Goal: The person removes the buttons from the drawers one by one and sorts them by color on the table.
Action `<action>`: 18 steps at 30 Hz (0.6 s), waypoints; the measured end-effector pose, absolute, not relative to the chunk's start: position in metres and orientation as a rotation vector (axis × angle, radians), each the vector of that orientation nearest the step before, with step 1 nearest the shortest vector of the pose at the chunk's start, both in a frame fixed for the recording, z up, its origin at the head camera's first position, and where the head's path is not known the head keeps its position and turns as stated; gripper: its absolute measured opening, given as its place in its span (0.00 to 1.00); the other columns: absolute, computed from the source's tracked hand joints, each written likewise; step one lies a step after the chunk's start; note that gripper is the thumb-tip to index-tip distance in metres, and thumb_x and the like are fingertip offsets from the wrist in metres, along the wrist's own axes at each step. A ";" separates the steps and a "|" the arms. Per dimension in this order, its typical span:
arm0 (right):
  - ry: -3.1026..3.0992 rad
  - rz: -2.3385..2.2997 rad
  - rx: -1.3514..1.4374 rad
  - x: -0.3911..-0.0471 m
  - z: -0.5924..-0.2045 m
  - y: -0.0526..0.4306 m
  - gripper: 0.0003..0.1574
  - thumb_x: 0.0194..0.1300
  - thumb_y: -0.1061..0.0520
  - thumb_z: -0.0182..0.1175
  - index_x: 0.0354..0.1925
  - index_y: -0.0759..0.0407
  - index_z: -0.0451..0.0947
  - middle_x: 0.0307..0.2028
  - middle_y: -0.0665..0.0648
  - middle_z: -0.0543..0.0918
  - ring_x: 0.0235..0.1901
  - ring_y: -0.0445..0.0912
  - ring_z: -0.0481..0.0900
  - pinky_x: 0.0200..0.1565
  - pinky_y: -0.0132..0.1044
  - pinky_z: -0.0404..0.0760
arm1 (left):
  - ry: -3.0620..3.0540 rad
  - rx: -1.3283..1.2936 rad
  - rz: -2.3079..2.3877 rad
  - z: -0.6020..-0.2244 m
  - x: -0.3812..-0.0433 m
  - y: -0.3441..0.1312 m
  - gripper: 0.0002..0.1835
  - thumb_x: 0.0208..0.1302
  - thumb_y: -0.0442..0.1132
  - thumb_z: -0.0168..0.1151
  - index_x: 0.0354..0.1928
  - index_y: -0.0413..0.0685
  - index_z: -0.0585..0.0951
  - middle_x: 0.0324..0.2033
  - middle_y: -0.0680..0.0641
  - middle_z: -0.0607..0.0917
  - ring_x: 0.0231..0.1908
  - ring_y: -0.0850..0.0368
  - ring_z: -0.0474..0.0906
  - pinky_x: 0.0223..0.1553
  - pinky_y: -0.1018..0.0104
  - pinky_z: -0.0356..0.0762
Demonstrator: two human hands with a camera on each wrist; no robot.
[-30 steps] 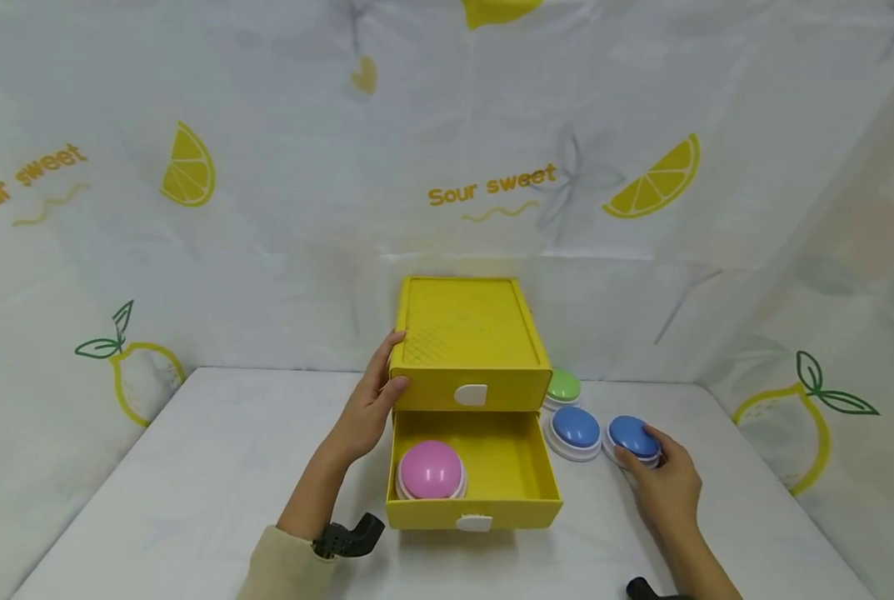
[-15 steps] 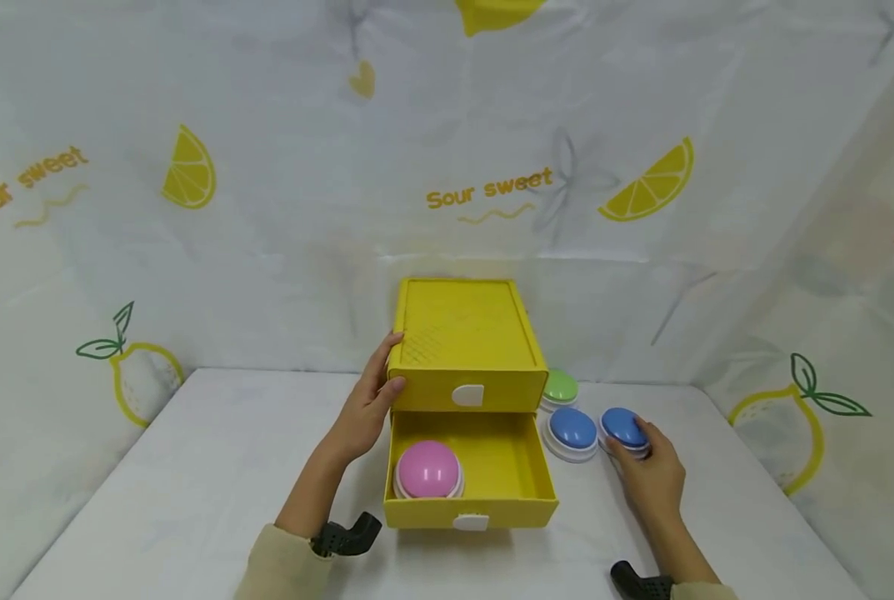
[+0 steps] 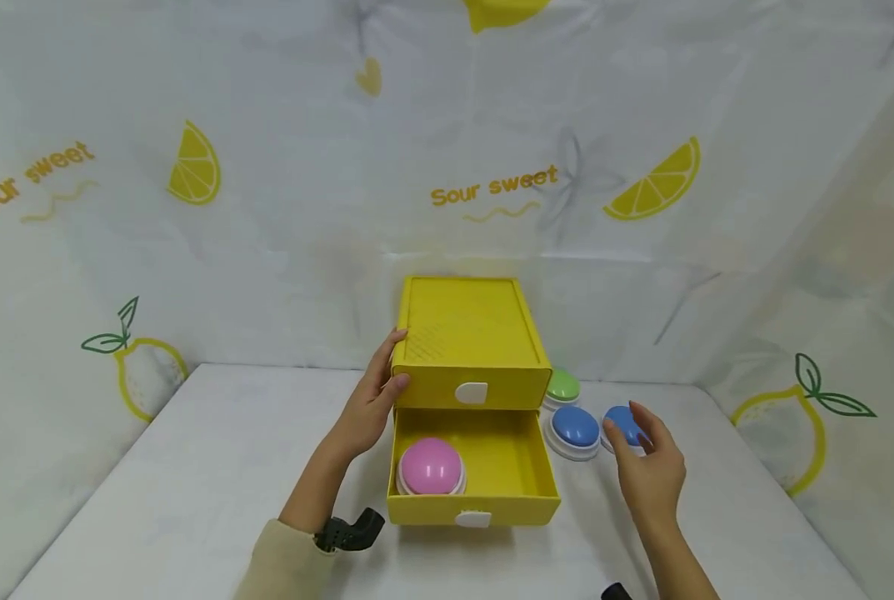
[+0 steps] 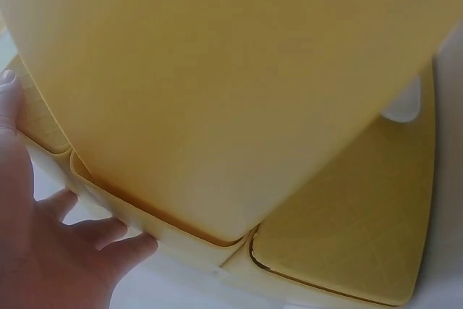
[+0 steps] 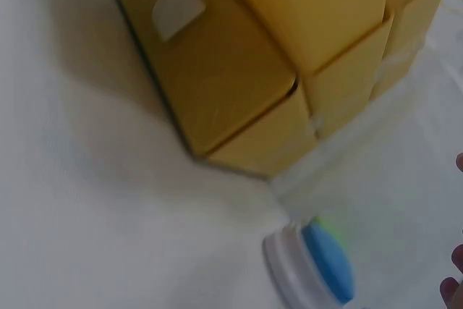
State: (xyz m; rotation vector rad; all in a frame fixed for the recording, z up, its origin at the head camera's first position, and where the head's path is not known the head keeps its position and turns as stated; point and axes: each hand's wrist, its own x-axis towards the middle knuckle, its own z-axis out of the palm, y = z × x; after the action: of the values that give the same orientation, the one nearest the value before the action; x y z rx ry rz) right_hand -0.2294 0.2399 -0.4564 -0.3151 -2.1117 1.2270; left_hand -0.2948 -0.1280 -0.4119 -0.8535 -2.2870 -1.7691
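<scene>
My left hand point(image 3: 362, 417) rests against the left side of a yellow drawer box point(image 3: 465, 321), its thumb at the front corner; the left wrist view shows its fingertips touching the side wall. The lower drawer point(image 3: 517, 511) is pulled out, with a pink-domed push button point(image 3: 432, 467) on a white base in its left part. My right hand point(image 3: 652, 483) is at a blue push button point(image 3: 619, 422), thumb and fingers spread apart and partly covering it. Only fingertips point(image 5: 453, 291) of that hand show at the right edge of the right wrist view.
A second blue push button point(image 3: 576, 427) stands between the drawer box and my right hand. Behind it is a green one point(image 3: 564, 385), partly hidden by the box. A lemon-printed cloth point(image 3: 304, 250) hangs behind the white table point(image 3: 139, 500).
The blue push button at my right hand has shifted slightly back, and the fingers that gripped it have let go and spread. My left hand has stayed on the drawer box.
</scene>
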 end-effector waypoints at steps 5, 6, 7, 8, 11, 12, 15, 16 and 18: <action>-2.167 1.290 -0.088 -0.211 -0.412 0.219 0.27 0.69 0.56 0.66 0.64 0.55 0.77 0.56 0.50 0.85 0.51 0.24 0.77 0.54 0.13 0.73 | -2.286 -0.857 -1.759 -0.412 -0.297 -0.128 0.31 0.81 0.49 0.46 0.79 0.75 0.49 0.82 0.49 0.44 0.78 0.39 0.56 0.73 0.38 0.61; -2.203 1.292 -0.025 -0.207 -0.405 0.215 0.26 0.69 0.56 0.66 0.64 0.54 0.77 0.55 0.47 0.85 0.50 0.22 0.78 0.53 0.13 0.74 | -2.288 -0.857 -1.756 -0.412 -0.297 -0.128 0.31 0.81 0.49 0.46 0.79 0.75 0.49 0.82 0.49 0.45 0.78 0.39 0.56 0.73 0.38 0.61; -2.242 1.300 0.046 -0.203 -0.399 0.211 0.26 0.69 0.56 0.66 0.63 0.54 0.78 0.53 0.45 0.85 0.49 0.22 0.79 0.53 0.14 0.75 | -2.287 -0.859 -1.755 -0.411 -0.297 -0.128 0.31 0.81 0.49 0.46 0.79 0.75 0.49 0.82 0.49 0.45 0.78 0.39 0.56 0.72 0.38 0.61; -2.275 1.318 0.123 -0.199 -0.393 0.206 0.24 0.69 0.57 0.66 0.63 0.54 0.78 0.52 0.42 0.85 0.49 0.24 0.80 0.52 0.16 0.77 | -2.285 -0.862 -1.756 -0.411 -0.297 -0.128 0.31 0.81 0.49 0.46 0.79 0.74 0.49 0.82 0.49 0.45 0.77 0.39 0.57 0.72 0.37 0.61; -2.369 1.361 0.319 -0.191 -0.380 0.192 0.21 0.70 0.57 0.65 0.60 0.56 0.80 0.51 0.41 0.86 0.49 0.30 0.84 0.52 0.21 0.80 | -2.277 -0.875 -1.771 -0.411 -0.297 -0.127 0.31 0.81 0.50 0.46 0.79 0.74 0.49 0.82 0.49 0.45 0.77 0.39 0.58 0.72 0.37 0.62; -2.396 1.389 0.368 -0.189 -0.376 0.186 0.20 0.69 0.56 0.65 0.59 0.56 0.81 0.52 0.44 0.86 0.49 0.34 0.85 0.51 0.23 0.81 | -2.276 -0.877 -1.774 -0.411 -0.297 -0.127 0.31 0.81 0.50 0.46 0.79 0.74 0.49 0.82 0.49 0.45 0.77 0.40 0.58 0.72 0.37 0.62; -2.502 1.428 0.461 -0.187 -0.368 0.168 0.21 0.69 0.53 0.66 0.58 0.54 0.81 0.53 0.51 0.87 0.53 0.44 0.85 0.53 0.29 0.84 | -2.274 -0.878 -1.781 -0.411 -0.298 -0.128 0.31 0.80 0.51 0.46 0.79 0.75 0.49 0.82 0.50 0.44 0.77 0.40 0.59 0.72 0.37 0.62; -2.542 1.435 0.483 -0.187 -0.366 0.162 0.21 0.69 0.51 0.66 0.58 0.53 0.81 0.54 0.54 0.87 0.54 0.47 0.85 0.54 0.32 0.84 | -2.276 -0.875 -1.779 -0.412 -0.298 -0.128 0.31 0.80 0.51 0.47 0.79 0.75 0.50 0.82 0.50 0.44 0.77 0.40 0.59 0.72 0.37 0.62; -2.618 1.440 0.526 -0.189 -0.366 0.150 0.23 0.68 0.48 0.67 0.59 0.51 0.81 0.54 0.55 0.87 0.56 0.51 0.84 0.56 0.38 0.85 | -2.276 -0.873 -1.782 -0.412 -0.298 -0.129 0.31 0.80 0.51 0.47 0.78 0.74 0.50 0.82 0.50 0.44 0.77 0.40 0.59 0.72 0.37 0.62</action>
State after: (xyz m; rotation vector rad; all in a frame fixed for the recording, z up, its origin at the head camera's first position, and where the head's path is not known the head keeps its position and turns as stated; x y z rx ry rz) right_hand -0.1891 0.1501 -0.3657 0.5257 -2.6181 1.4404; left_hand -0.2977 -0.1287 -0.4120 -0.8730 -2.2764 -1.7818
